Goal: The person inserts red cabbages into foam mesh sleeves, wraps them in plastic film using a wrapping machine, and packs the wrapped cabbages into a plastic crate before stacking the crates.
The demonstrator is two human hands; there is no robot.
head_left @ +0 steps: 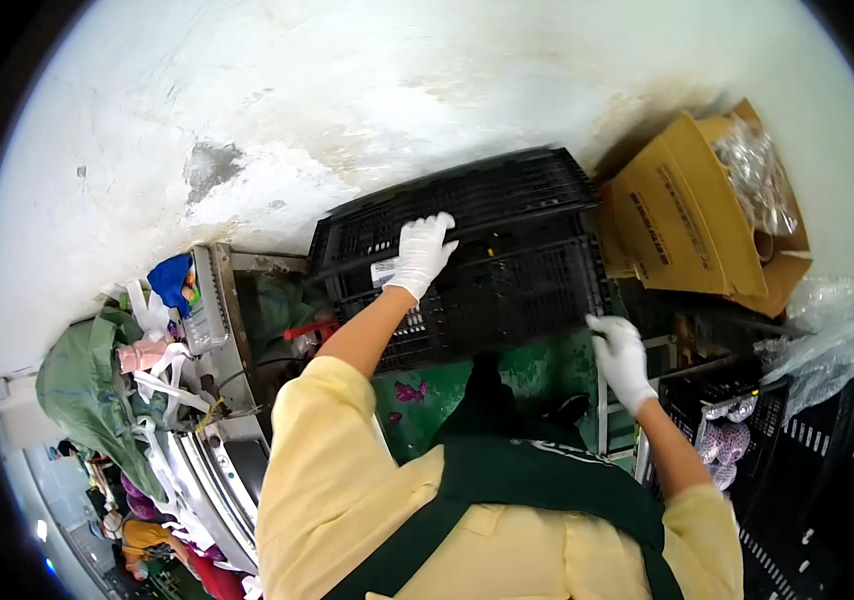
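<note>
A black plastic crate with slatted sides is in front of me near the wall, tilted. My left hand, in a white glove, lies on the crate's upper left part beside a white label, its fingers bent over a black edge. My right hand, also gloved in white, is near the crate's lower right corner with its fingers partly curled; whether a fingertip touches the corner I cannot tell. A few small yellow bits show inside the crate.
An open cardboard box with clear plastic stands to the right. Black crates with netted purple items are at lower right. Bags and a green sack lie at left. Purple scraps lie on the green floor. Another person is far lower left.
</note>
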